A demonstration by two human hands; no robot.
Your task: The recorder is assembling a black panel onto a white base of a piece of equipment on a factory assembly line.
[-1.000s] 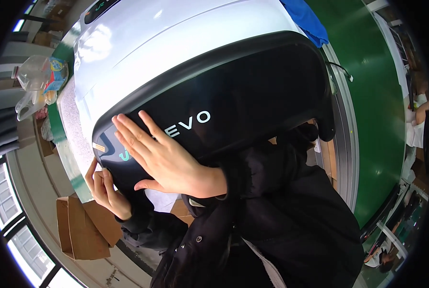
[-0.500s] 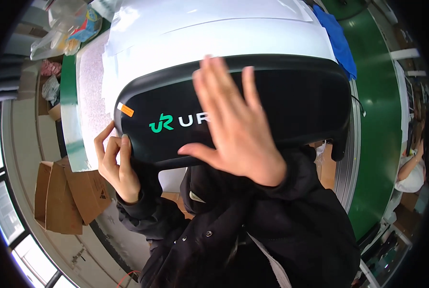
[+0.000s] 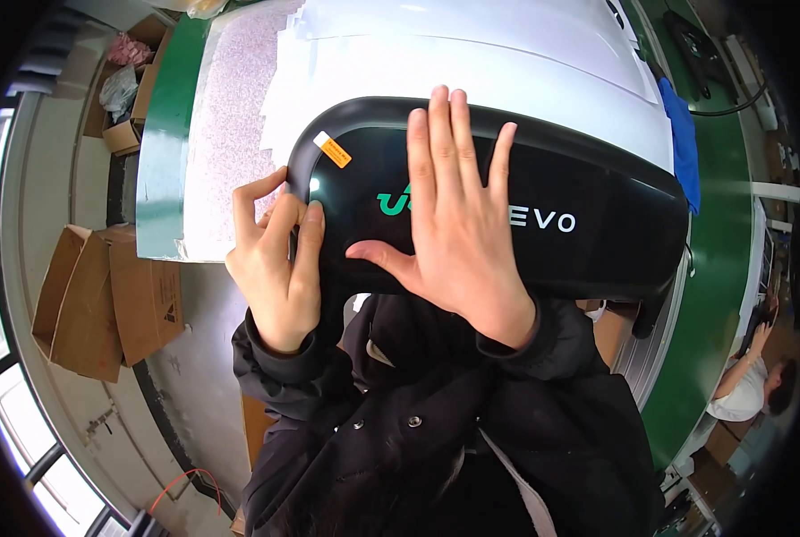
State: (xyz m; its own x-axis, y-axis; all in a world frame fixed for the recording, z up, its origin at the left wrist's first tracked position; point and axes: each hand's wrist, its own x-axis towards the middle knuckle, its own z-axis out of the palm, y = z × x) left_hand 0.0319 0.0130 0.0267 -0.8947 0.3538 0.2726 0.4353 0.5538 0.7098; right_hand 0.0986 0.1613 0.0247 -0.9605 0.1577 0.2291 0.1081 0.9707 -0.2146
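Left hand (image 3: 277, 264) pinches the panel (image 3: 583, 188), seemingly to steady it; right hand (image 3: 461, 233) lies spread across; sliding this palm probably calls for light pressure

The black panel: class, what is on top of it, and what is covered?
The black panel bears an orange label and green-and-white lettering; the left hand holds its left edge. The right hand is spread over it, hiding some lettering and the surface under the palm.
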